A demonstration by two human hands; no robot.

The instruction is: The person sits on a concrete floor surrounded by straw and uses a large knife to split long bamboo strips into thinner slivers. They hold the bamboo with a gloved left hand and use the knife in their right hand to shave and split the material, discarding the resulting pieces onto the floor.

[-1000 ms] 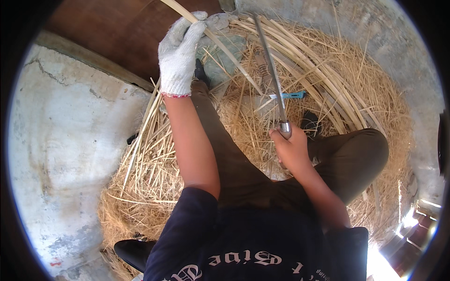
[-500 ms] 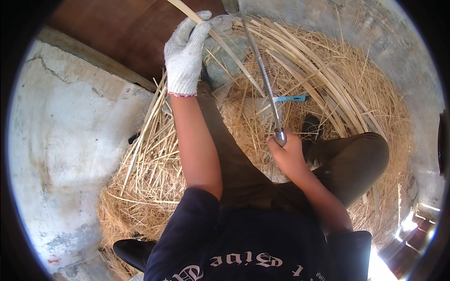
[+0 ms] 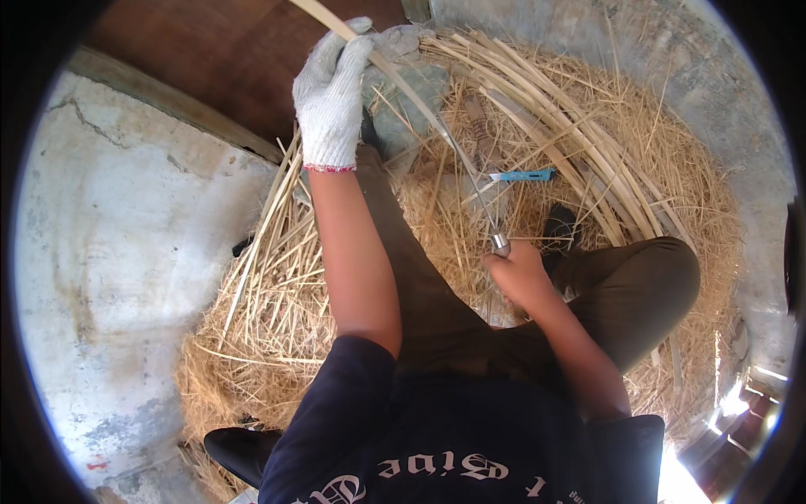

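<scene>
My left hand [image 3: 330, 109], in a white knitted glove with a red cuff edge, is closed on a long pale bamboo strip [image 3: 406, 88]. The strip slants from the top of the picture down to the right. Bare and closed, my right hand [image 3: 522, 273] grips the handle of a long narrow knife [image 3: 480, 197] with a metal collar. The blade points up and left, its far part meeting the lower end of the strip; whether it cuts into it I cannot tell. Beyond my right hand lies a blue utility knife [image 3: 525, 175].
Long bamboo strips [image 3: 579, 134] lie in a curved bundle at the far right, on heaped shavings [image 3: 693, 181]. More thin strips [image 3: 269, 244] lie beside my left leg. A greenish stone [image 3: 411, 118] sits ahead. Worn walls [image 3: 134, 227] stand on both sides.
The knife's blade has swung left and turned, from standing right of the strip to lying along its lower part. My left hand has hardly moved.
</scene>
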